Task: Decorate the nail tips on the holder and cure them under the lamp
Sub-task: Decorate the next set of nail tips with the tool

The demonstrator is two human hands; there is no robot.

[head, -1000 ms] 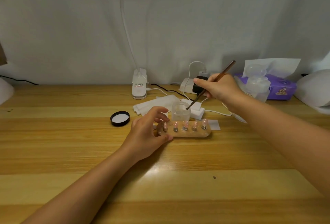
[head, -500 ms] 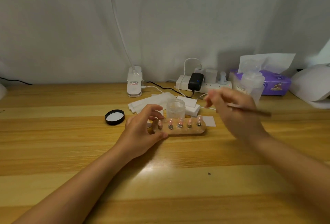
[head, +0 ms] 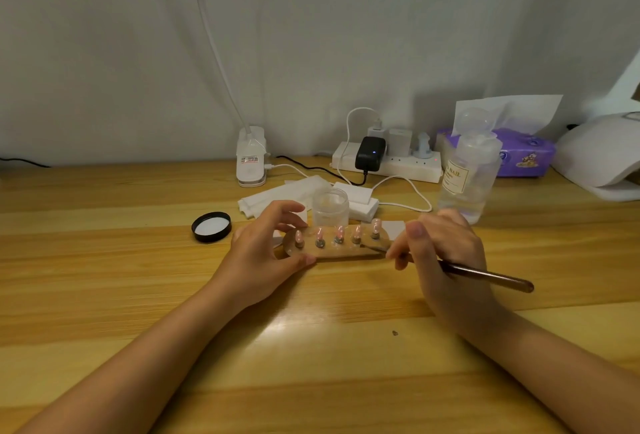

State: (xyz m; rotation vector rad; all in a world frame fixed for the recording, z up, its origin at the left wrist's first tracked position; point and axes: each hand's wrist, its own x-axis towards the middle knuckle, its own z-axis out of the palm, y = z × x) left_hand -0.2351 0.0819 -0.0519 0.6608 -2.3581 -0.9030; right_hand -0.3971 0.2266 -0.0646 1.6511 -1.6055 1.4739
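A wooden holder (head: 341,251) lies on the desk with several pinkish nail tips (head: 338,233) standing in a row on it. My left hand (head: 266,253) grips the holder's left end between thumb and fingers. My right hand (head: 441,253) pinches a brown brush (head: 485,275); its tip points left and reaches the holder's right end by the rightmost nail tip (head: 376,227). A small clear jar (head: 330,206) stands open just behind the holder. The white curing lamp (head: 601,153) sits at the far right edge of the desk.
A black jar lid (head: 211,227) lies left of the holder. White wipes (head: 280,196), a clear liquid bottle (head: 469,177), a purple tissue pack (head: 519,155), a power strip (head: 388,160) with cables and a white desk-lamp clamp (head: 251,156) stand behind.
My right hand has come down from the jar to the holder's right end, turning the brush so its tip points left at the nail tips. My left hand has stayed on the holder.
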